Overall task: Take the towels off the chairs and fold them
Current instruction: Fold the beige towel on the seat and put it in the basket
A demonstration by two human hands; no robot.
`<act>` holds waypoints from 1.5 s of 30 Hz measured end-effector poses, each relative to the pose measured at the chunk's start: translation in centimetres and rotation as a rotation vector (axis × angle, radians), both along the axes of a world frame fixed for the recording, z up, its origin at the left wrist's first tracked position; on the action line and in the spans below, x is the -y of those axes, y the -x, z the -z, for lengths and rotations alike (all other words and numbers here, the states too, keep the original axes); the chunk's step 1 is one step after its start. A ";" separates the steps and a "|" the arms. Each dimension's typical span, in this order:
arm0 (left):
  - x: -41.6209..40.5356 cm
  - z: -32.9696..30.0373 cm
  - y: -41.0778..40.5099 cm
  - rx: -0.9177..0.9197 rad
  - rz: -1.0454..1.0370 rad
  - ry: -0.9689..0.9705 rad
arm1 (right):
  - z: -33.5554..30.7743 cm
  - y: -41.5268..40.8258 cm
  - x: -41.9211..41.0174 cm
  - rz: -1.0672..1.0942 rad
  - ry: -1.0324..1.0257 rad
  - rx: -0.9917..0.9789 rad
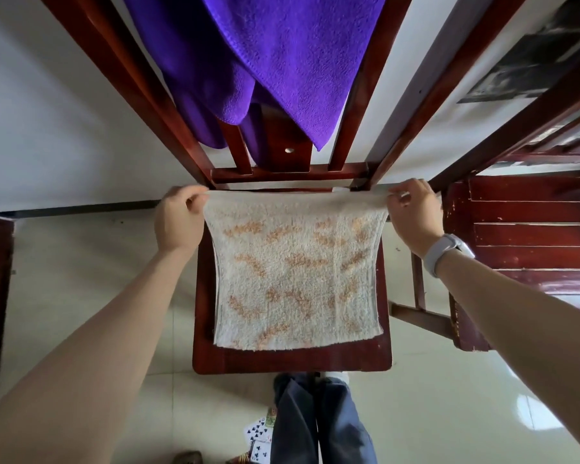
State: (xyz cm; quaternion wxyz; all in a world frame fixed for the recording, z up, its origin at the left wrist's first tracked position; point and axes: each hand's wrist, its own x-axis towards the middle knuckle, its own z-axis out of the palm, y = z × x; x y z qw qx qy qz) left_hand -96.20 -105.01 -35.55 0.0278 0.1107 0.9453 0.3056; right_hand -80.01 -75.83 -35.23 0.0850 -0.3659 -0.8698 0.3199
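Playing cards (260,437) lie on the floor at 6 o'clock. Over the chair seat (290,360), the left hand (178,219) and right hand (414,214) pinch the white towel's (297,272) top corners. At 12 o'clock, a purple towel (282,55) drapes the chair back (141,95).
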 end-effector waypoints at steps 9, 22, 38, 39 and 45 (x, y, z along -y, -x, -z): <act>4.9 0.8 -3.2 -0.230 0.437 0.236 | 1.4 -5.0 0.0 -0.331 -0.180 0.037; 10.8 4.8 -11.3 -0.224 0.737 0.354 | 5.8 -15.3 4.9 -0.653 -0.235 0.188; 12.0 9.4 -14.3 -0.211 0.814 0.596 | 9.6 -17.7 6.5 -0.748 -0.340 0.365; 12.0 9.4 -14.3 -0.200 0.796 0.622 | 9.8 -17.8 6.6 -0.766 -0.336 0.400; 12.5 8.8 -14.8 -0.159 0.769 0.629 | 9.1 -19.2 6.8 -0.616 -0.318 0.471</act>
